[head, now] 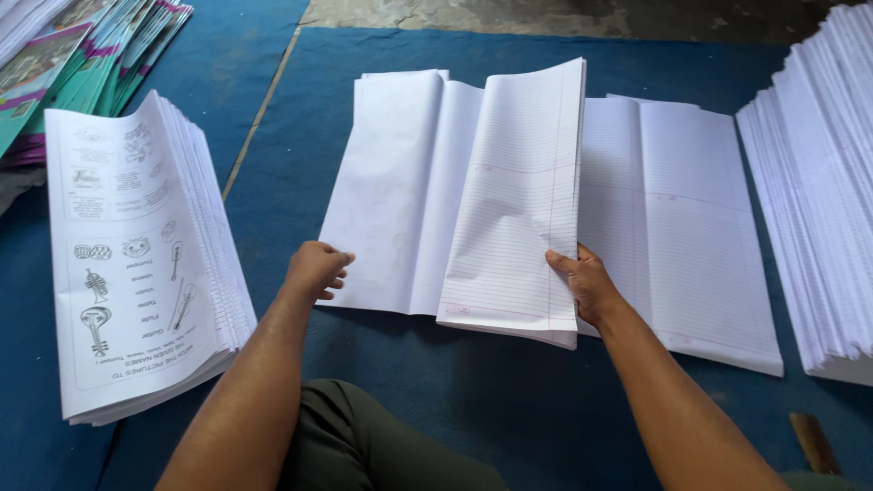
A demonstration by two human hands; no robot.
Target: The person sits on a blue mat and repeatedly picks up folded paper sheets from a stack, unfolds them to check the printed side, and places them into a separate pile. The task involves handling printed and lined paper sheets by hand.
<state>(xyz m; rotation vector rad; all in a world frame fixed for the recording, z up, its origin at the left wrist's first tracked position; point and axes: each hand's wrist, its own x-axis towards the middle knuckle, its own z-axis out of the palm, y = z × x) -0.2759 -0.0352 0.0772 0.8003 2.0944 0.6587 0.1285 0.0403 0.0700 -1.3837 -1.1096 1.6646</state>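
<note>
A thick sheaf of ruled white sheets lies raised over a plain white cover sheet on the blue mat. My right hand grips the sheaf's near right edge, thumb on top. My left hand rests on the near left edge of the cover sheet, fingers curled on the paper. To the right of the sheaf, more ruled sheets lie flat and spread out.
A stack of printed covers with instrument drawings lies at the left. Coloured covers are piled at the far left. A tall stack of white sheets stands at the right. My knee is at the bottom.
</note>
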